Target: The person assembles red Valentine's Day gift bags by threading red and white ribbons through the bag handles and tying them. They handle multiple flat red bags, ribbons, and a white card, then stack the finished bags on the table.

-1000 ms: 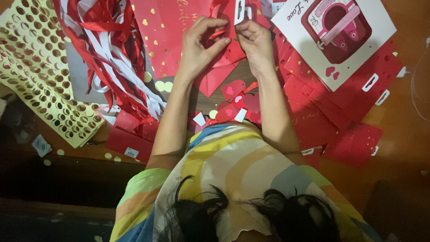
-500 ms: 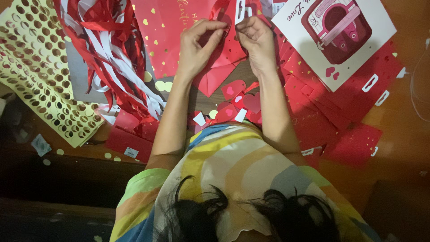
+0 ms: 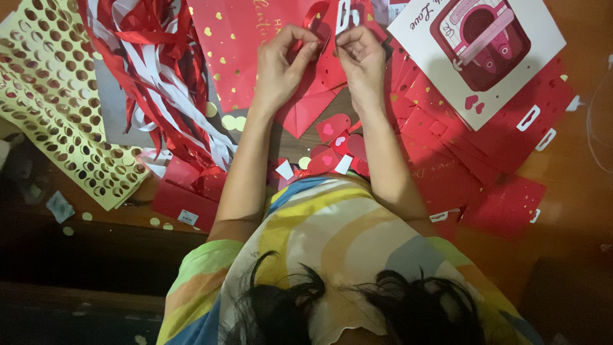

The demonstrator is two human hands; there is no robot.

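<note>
My left hand (image 3: 281, 70) and my right hand (image 3: 363, 61) meet fingertip to fingertip over a red paper bag with gold hearts (image 3: 246, 45). Both pinch a thin red ribbon (image 3: 314, 18) that loops up at the bag's top edge, beside a white cut-out handle slot (image 3: 343, 15). A folded red flap (image 3: 305, 108) lies under my wrists. Small red and pink paper hearts (image 3: 333, 131) sit on the wooden table between my forearms.
A tangle of red and white ribbons (image 3: 159, 76) lies at the left, next to a yellow sheet full of punched round holes (image 3: 57, 108). A white card with a pink picture (image 3: 476, 54) rests at the upper right on several flat red bags (image 3: 472, 160).
My fingers have drawn closer together on the ribbon and the loop has shifted slightly. My arms have stayed where they were.
</note>
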